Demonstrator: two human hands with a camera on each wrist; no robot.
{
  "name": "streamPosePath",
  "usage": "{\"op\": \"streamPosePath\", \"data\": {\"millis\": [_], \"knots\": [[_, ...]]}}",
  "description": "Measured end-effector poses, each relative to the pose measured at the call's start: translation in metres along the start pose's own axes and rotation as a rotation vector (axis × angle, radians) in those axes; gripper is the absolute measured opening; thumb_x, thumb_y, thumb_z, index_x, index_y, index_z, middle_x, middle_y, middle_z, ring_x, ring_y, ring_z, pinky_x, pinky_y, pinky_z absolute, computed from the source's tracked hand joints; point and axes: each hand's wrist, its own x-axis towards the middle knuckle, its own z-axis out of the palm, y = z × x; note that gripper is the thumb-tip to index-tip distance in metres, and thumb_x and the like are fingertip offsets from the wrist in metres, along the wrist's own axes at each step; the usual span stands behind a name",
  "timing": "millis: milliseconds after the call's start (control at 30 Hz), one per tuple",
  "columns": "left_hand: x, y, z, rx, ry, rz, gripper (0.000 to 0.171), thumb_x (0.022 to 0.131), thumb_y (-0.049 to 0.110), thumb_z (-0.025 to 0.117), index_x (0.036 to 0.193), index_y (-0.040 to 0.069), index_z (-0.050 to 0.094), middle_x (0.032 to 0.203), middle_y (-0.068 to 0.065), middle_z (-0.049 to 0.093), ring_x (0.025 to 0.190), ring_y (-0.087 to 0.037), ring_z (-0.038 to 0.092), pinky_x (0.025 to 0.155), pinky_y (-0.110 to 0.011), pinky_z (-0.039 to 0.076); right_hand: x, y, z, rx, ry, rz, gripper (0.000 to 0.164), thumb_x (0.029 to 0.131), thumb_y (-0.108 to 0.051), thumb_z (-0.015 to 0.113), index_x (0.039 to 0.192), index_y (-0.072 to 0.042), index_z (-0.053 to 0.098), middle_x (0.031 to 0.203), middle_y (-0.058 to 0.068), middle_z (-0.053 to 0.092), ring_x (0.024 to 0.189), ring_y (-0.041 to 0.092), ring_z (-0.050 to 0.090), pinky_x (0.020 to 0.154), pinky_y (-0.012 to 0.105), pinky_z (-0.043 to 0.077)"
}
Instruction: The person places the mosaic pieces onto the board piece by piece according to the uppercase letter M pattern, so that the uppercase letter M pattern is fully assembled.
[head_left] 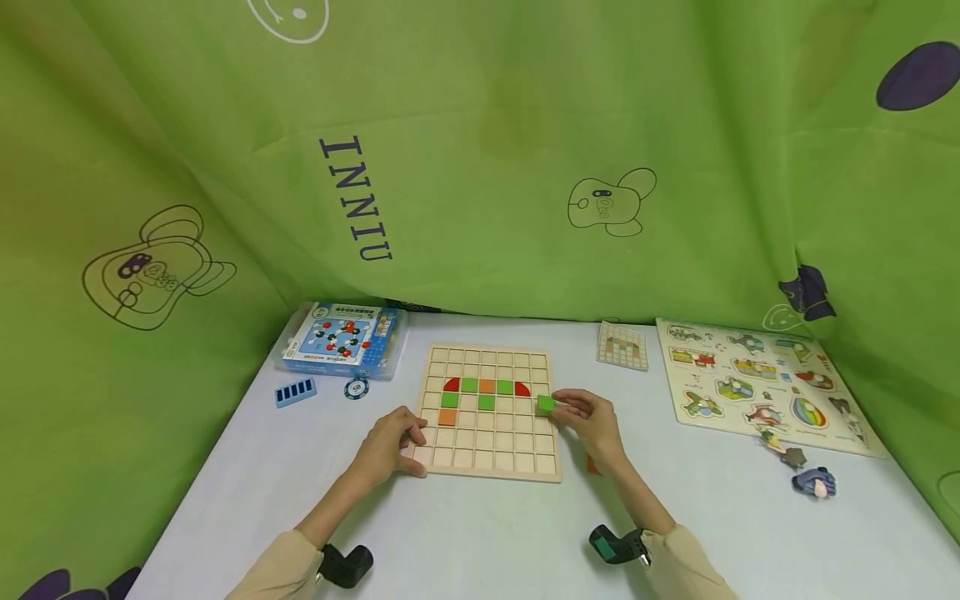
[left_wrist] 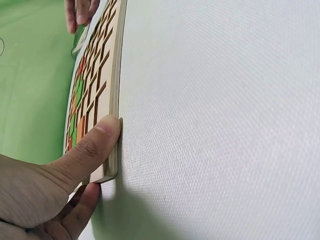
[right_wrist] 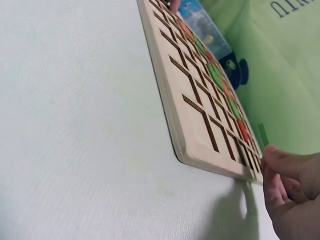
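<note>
A wooden grid board (head_left: 487, 476) lies on the white table with red, green and orange tiles in some of its cells. My left hand (head_left: 387, 444) grips the board's near left corner. In the left wrist view its thumb (left_wrist: 100, 135) lies along the near edge and its fingers bend round the side. My right hand (head_left: 592, 421) pinches a green square tile (head_left: 545, 405) over the board's right edge. Seen from the right wrist, that green tile (right_wrist: 263, 134) stands edge-on, raised above the board's surface. An orange tile (head_left: 593, 465) sits on the table, partly hidden by my right forearm.
Behind the board stands a pattern card (head_left: 622, 345). A picture puzzle board (head_left: 772, 383) is at the right, near small figurines (head_left: 814, 482). At the back left are a boxed molecule set (head_left: 341, 340), a blue slotted block (head_left: 296, 392) and a round chip (head_left: 357, 388). Green cloth (head_left: 480, 167) encloses the table.
</note>
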Motion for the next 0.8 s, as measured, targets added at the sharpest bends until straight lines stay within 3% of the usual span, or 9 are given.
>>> {"op": "streamPosePath", "data": {"millis": [167,300,567,800], "knots": [[0.001,-0.001,0.002,0.007,0.010,0.005,0.038,0.051,0.001,0.090,0.074,0.006,0.060,0.106,-0.011,0.065,0.074,-0.017,0.048,0.065,-0.024,0.040,0.004,-0.003,0.015,-0.167,0.003,-0.117,0.023,0.077,0.010,0.072,0.099,0.005,0.069,0.095,0.019,0.070,0.082,0.028,0.068,0.070,0.025,0.054],[0.000,0.000,0.002,0.009,0.016,0.001,0.038,0.051,0.001,0.090,0.074,0.007,0.060,0.105,-0.010,0.065,0.074,-0.016,0.047,0.065,-0.024,0.040,0.007,-0.007,0.022,-0.240,-0.004,-0.175,0.023,0.075,0.013,0.073,0.096,0.007,0.068,0.092,0.019,0.070,0.079,0.029,0.068,0.069,0.030,0.055],[0.001,0.000,0.001,0.002,0.008,0.031,0.039,0.052,0.002,0.090,0.075,0.005,0.059,0.105,-0.012,0.065,0.074,-0.017,0.047,0.065,-0.024,0.040,0.011,-0.005,0.030,-0.215,-0.018,-0.173,0.029,0.074,0.014,0.072,0.102,0.010,0.065,0.094,0.023,0.069,0.080,0.031,0.068,0.068,0.028,0.055],[0.001,-0.001,0.002,0.010,0.018,0.008,0.039,0.051,0.000,0.090,0.074,0.007,0.059,0.106,-0.010,0.066,0.074,-0.016,0.048,0.065,-0.023,0.041,0.008,-0.008,0.024,-0.121,-0.039,-0.078,0.027,0.079,0.008,0.071,0.106,0.007,0.065,0.103,0.022,0.068,0.090,0.032,0.068,0.072,0.025,0.054]]}}
